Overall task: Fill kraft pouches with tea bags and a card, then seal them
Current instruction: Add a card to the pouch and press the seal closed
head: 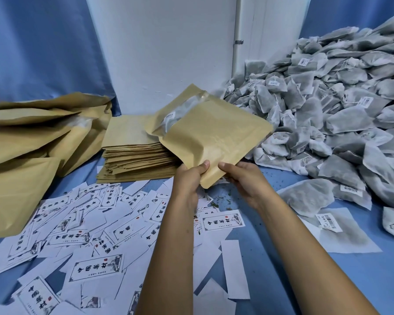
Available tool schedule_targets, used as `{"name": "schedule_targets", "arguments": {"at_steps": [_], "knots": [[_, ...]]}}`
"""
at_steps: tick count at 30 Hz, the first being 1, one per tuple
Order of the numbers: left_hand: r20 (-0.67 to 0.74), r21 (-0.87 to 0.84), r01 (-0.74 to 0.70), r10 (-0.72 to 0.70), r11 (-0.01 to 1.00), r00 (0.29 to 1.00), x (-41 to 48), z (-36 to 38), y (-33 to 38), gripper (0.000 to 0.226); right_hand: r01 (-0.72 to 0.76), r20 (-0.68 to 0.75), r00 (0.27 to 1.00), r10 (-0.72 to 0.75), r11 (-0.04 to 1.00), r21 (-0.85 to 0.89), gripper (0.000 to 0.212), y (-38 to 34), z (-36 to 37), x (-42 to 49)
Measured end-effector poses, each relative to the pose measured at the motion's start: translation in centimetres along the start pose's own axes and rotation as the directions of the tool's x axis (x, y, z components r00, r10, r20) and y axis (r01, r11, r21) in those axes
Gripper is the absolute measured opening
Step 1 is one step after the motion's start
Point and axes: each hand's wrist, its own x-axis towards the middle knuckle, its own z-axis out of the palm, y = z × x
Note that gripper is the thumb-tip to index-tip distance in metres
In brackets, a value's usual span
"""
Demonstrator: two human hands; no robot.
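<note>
Pouch [214, 137] held tilted above the counter [271, 258], near corner pinched by left grip [191, 178] and right grip [243, 178]; tea bag [175, 112] visible inside.

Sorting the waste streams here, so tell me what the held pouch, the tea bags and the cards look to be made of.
Held pouch: matte brown kraft paper, creased; a clear, probably plastic, window shows near its mouth.
Tea bags: thin white mesh or non-woven fabric, translucent, with greyish contents showing through; which fabric is unclear.
Cards: white printed paper or thin card, flat, apparently uncoated.
</note>
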Motion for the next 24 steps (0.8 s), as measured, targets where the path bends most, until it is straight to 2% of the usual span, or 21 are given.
{"name": "schedule_targets", "arguments": {"at_steps": [2, 13, 16, 20, 24], "knots": [[0.001, 0.021, 0.0, 0.0, 1.0, 1.0, 0.0, -0.2, 0.1, 0.017, 0.01, -0.022, 1.0, -0.01, 1.0, -0.001, 0.002, 0.2, 0.2, -0.1], [-0.022, 0.142, -0.03, 0.034, 0.989, 0.999, -0.1, -0.3, 0.2, 0.024, 0.047, -0.126, 0.991, -0.045, 0.999, 0.009, 0.026, 0.4, -0.4, 0.2], [-0.016, 0.14, -0.035, 0.038, 0.99, 0.999, -0.2, -0.2, 0.2, 0.025, 0.032, -0.134, 0.991, -0.026, 0.999, 0.042, 0.022, 0.5, -0.2, 0.4], [-0.027, 0.143, -0.014, 0.018, 0.99, 0.999, -0.2, -0.4, 0.5, 0.024, 0.097, -0.211, 0.974, -0.079, 0.992, 0.079, 0.025, 0.2, -0.7, 0.8], [-0.052, 0.164, -0.006, 0.014, 0.987, 0.999, -0.1, -0.6, 0.7, 0.026, 0.062, -0.177, 0.983, -0.047, 0.995, 0.078, 0.016, 0.3, -0.8, 0.8]]}}
